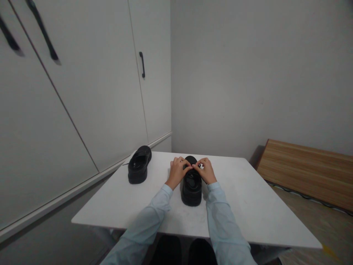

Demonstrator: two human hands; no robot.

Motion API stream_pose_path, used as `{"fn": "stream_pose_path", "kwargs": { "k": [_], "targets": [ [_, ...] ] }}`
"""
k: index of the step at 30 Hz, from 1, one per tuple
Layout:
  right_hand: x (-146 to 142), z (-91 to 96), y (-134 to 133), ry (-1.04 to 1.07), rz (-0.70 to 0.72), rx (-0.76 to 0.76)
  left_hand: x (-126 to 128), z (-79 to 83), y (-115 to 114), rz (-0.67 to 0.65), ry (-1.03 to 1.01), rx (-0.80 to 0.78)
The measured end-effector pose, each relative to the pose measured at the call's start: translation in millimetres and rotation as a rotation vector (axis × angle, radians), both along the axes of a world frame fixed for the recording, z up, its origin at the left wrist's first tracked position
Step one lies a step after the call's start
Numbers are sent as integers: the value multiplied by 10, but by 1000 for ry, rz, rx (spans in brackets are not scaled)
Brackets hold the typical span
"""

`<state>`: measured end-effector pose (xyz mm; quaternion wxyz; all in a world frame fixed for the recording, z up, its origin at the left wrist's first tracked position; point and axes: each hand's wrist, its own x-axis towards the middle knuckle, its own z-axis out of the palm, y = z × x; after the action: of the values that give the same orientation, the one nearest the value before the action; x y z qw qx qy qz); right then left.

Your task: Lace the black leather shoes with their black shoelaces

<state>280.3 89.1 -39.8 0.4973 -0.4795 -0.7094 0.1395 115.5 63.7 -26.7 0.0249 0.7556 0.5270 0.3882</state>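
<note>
Big white wardrobe doors [82,92] fill the whole left side, and a plain pale wall [248,73] takes the right, the two meeting in a corner just behind the work area. Below them sits the white surface [248,206], a rectangular top running away from the person towards that corner. Off to the right, on the floor against the wall, a wooden panel [306,169] lies at a slant, well apart from everything on the surface. Two light blue sleeves [149,221] come up from the bottom edge and converge in the middle. Right there stands the near black shoe [191,187], upright on its sole, heel towards the person and toe pointing at the wall, about centre of the surface. The second black shoe [139,164] sits apart at the far left corner, also upright, with its opening facing the camera. Now the hands: the left hand [176,171] and the right hand [206,171] are close together over the front of the near black shoe, fingers curled in and fingertips pinched almost against each other on its upper; what exactly sits between the fingertips is too small to tell. Smallest of all, a dark handle [142,64] hangs vertical on the wardrobe door nearest the corner
</note>
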Motion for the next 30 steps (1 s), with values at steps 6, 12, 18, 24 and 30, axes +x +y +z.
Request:
{"fn": "stream_pose_path", "kwargs": {
  "k": [6,12,18,24,30],
  "targets": [
    [35,8,1,71,-4,-3,-27,2,24,-27,-87,-67],
    [120,33,14,184,42,-140,-119,-19,105,-200,-505,-224],
    [124,58,-7,415,215,-331,-104,-53,142,-267,-678,-369],
    [92,87,-40,505,276,-355,-45,-34,87,-248,-505,-268],
    [70,120,-48,365,204,-280,3,3,58,-181,-385,-179]
  ]
}}
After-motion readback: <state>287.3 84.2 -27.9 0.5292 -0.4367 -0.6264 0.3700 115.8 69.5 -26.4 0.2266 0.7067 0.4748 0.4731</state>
